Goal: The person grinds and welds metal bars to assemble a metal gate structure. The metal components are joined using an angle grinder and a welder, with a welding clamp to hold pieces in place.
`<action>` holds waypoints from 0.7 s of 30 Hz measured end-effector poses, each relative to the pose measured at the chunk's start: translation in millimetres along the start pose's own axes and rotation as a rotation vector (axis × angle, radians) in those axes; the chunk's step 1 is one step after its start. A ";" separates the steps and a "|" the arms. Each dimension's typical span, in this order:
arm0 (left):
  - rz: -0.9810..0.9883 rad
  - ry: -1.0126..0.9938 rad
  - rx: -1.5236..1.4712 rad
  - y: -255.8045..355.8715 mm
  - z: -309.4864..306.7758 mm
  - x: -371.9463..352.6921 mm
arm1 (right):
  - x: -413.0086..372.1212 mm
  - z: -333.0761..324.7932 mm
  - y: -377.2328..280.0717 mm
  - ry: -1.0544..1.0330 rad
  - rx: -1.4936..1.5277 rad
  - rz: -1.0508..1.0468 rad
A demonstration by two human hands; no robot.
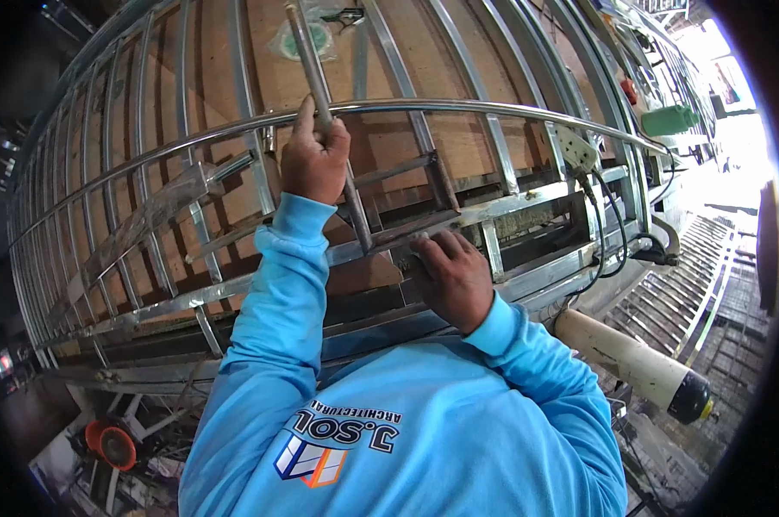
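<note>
My left hand [314,157] is closed round a long grey metal bar [350,200], its thumb and forefinger lying along the sides. The bar slants across a curved shiny tube [458,105], and its lower end is at the edge rail [525,205] of a large metal grille. My right hand [451,277] is at that same edge, its fingers curled in. What lies under those fingers is hidden. Between the hands, a short dark bar [406,232] runs along the rail, close to the right fingertips. Another dark upright bar [442,183] stands just beyond it.
Many parallel metal bars [463,56] lie over brown board [212,77]. A plastic-wrapped piece [152,211] lies to the left. A power outlet box [576,148] with black cables [620,220] sits right. A cream cylinder [618,353], green container [669,120] and orange round object [115,446] are farther out.
</note>
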State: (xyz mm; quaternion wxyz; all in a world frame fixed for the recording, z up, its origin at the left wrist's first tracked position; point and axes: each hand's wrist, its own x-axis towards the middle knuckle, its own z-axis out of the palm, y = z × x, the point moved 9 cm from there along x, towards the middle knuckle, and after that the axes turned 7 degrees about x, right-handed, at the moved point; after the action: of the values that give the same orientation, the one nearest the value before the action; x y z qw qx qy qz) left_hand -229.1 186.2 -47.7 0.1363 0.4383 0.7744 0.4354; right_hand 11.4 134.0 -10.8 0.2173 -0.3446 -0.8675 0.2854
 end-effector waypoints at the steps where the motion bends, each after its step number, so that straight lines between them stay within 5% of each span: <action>1: 0.015 0.019 -0.010 -1.3 1.1 0.2 | -4.5 -3.6 0.8 0.009 0.025 0.014; 21: 0.047 0.041 0.069 0.0 2.7 2.2 | -75.8 -48.0 57.7 0.024 0.052 0.206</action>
State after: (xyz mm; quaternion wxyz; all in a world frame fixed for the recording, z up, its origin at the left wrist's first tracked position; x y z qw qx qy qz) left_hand -228.8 189.4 -49.0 0.0950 0.4520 0.7809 0.4205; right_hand 116.9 130.4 -26.0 0.2059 -0.4297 -0.8171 0.3245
